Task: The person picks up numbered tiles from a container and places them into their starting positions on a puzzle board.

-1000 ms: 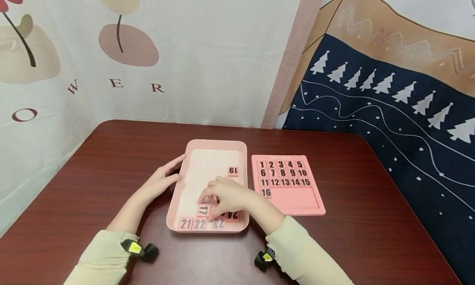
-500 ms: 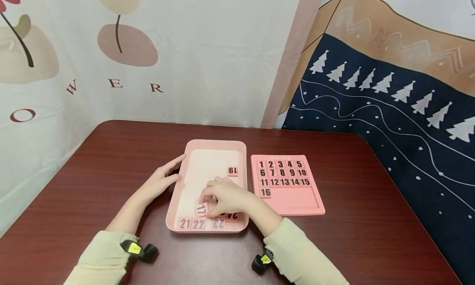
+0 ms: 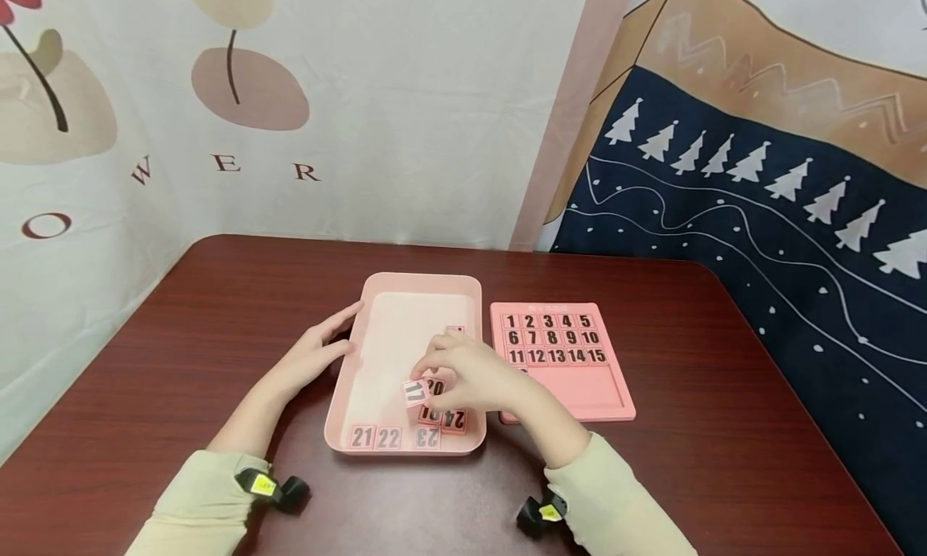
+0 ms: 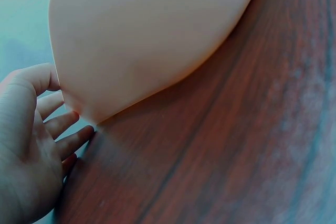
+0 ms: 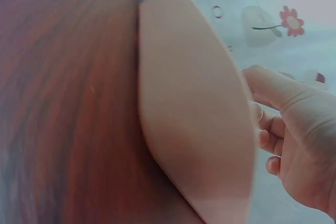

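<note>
My right hand (image 3: 478, 372) pinches a pink-edged number tile marked 17 (image 3: 416, 392) between thumb and fingers, above the pink tray (image 3: 349, 379). Close under it lie tiles 20 (image 3: 436, 385) and 24 (image 3: 454, 420), with another tile partly covered beside them. My left hand (image 3: 313, 358) touches the tray's left side with extended fingers. In the left wrist view, the fingers (image 4: 63, 125) rest against the tray's outer wall (image 4: 142, 35). The right wrist view shows the right hand (image 5: 299, 135) behind the tray wall (image 5: 194, 103), which hides the tile.
Right of the tray lies a pink number board (image 3: 565, 395) with tiles 1 to 15 in rows; my right hand covers most of another tile below. Tiles 21 (image 3: 362, 437), 22 (image 3: 389, 438) and 23 (image 3: 427, 438) line the tray's near end. A brown table (image 3: 688, 363) carries everything.
The right hand has picked up tile 17 and moved it up and to the right, uncovering tile 20 and covering most of tile 19. The left hand stays in place.
</note>
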